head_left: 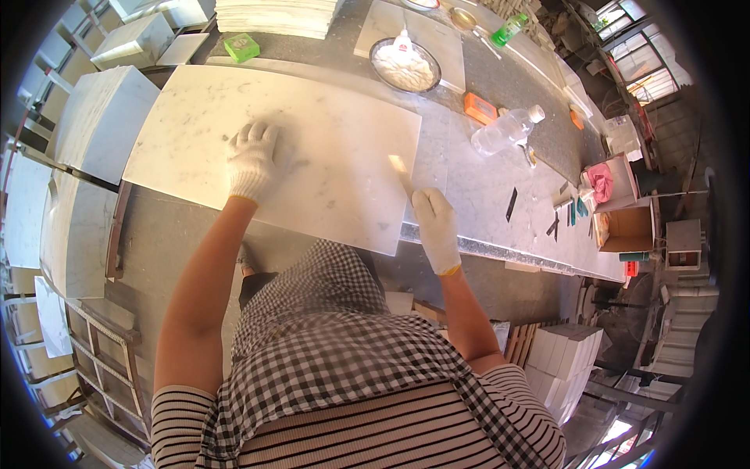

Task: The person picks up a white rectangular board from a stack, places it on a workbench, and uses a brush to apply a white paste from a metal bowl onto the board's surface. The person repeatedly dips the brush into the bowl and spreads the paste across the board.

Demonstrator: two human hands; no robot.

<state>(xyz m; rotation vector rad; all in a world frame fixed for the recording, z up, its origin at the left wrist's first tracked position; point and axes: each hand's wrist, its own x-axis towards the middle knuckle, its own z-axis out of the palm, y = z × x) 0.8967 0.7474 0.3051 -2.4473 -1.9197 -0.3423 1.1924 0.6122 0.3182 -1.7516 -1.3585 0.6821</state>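
A large white marble slab (320, 125) with grey specks lies before me, its near edge overhanging the worktable. My left hand (254, 160), in a white knit glove, rests on the slab's left part, fingers extended and pressed to its face. My right hand (437, 230), gloved the same way, is at the slab's right edge near the front corner. Its fingers are curled closed, and whatever lies within them is hidden. A small bright patch of light shows on the slab just left of that hand.
Behind the slab stand a bowl (383, 74) of white material with a white bottle in it, and a green box (242, 48). Farther right are an orange block (480, 109), a clear plastic bottle (504, 131) and dark strips (512, 204). Stacked slabs (105, 117) stand left.
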